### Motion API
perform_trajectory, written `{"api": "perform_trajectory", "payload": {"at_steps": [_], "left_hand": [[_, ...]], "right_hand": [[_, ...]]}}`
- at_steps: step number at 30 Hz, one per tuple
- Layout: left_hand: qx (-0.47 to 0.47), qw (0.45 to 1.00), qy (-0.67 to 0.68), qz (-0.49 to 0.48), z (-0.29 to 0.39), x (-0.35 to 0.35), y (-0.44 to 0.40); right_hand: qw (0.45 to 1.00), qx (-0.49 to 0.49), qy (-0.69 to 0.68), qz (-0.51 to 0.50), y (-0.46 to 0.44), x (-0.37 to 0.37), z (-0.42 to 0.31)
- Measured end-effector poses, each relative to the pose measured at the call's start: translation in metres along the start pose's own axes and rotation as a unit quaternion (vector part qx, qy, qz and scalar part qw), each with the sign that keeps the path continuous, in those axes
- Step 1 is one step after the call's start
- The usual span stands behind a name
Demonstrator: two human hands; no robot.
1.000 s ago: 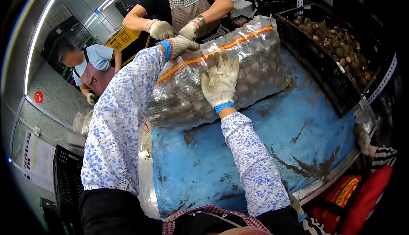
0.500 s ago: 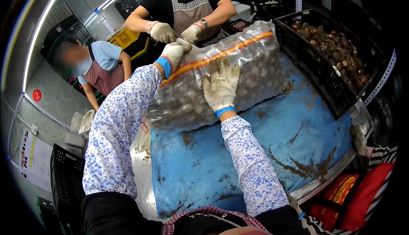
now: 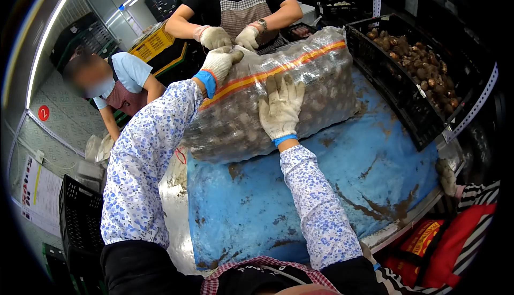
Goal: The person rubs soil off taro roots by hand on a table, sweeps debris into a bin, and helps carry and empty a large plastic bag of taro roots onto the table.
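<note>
A clear woven sack [image 3: 329, 83] with an orange and yellow stripe lies on its side, filled with small brownish tubers. My left hand [image 3: 219, 66], in a whitish knit glove, is closed on the sack's upper left edge. Flat against the front of the sack rests my right hand [image 3: 281, 108], gloved and soiled at the fingertips, fingers stretched out. Across from me, a co-worker's gloved hands [image 3: 216, 37] work at the same edge, just beyond my left hand. What they pinch is too small to make out.
A muddy blue sheet [image 3: 316, 188] covers the table. At right stands a black crate [image 3: 388, 89] of brown tubers [image 3: 428, 75]. Another person [image 3: 123, 75] leans in at left, above a black crate [image 3: 80, 215]. A striped sleeve [image 3: 479, 193] shows at right.
The co-worker's hands have shifted slightly to the right. My left hand stays at the sack's edge and my right hand remains flat on it. The person at left leans lower.
</note>
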State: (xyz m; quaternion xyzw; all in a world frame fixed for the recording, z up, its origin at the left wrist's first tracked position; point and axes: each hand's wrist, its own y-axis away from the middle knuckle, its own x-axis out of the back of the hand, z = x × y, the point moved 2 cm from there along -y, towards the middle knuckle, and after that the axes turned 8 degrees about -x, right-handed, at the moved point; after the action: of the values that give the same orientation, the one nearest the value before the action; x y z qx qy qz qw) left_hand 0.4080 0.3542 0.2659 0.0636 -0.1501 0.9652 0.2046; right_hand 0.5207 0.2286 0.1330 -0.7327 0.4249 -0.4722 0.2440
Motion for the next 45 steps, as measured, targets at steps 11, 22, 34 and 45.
{"api": "perform_trajectory", "payload": {"at_steps": [11,22,34,45], "left_hand": [[0.027,1.0,-0.006,-0.007,0.005,-0.002,0.011],[0.017,0.998,0.067,0.001,-0.009,-0.004,-0.01],[0.018,0.999,0.033,0.009,-0.008,-0.003,-0.011],[-0.025,0.998,-0.048,0.013,0.023,-0.007,0.011]], "right_hand": [[1.0,0.002,-0.002,-0.007,0.005,0.007,0.001],[1.0,0.005,-0.009,0.021,-0.009,-0.001,-0.001],[1.0,-0.003,0.014,-0.01,-0.006,-0.006,0.001],[0.999,0.0,0.026,-0.019,-0.002,-0.007,0.003]]}}
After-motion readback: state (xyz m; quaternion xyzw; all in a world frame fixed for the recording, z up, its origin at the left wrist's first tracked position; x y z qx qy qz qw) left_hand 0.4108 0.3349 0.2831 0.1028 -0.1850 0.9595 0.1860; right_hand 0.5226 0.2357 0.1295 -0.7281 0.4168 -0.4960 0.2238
